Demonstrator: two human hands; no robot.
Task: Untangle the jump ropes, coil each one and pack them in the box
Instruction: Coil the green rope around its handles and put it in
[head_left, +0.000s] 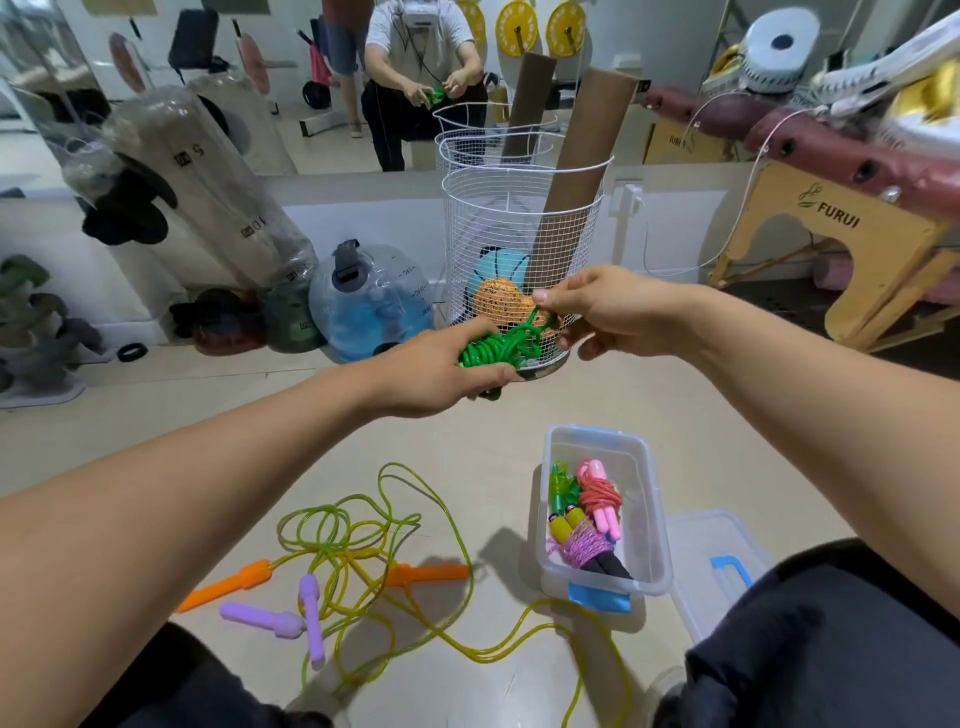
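My left hand (441, 371) grips a coiled bundle of green jump rope (496, 349) held up in front of me. My right hand (597, 312) pinches a strand of that green rope at the top of the bundle. On the floor below lies a tangle of yellow-green rope (363, 540) with orange handles (221, 586) and purple handles (311, 618). A clear plastic box (652, 519) stands to the right of it. Inside it lie a coiled pink rope (600, 493), a purple-corded rope with yellow handles (579, 538) and a green-handled rope (560, 486).
A white wire basket (498, 218) with balls and cardboard tubes stands just behind my hands. The box lid (717, 561) lies by my right knee. A blue water jug (363, 296) and weights line the mirrored wall. A wooden massage table (831, 234) stands at right.
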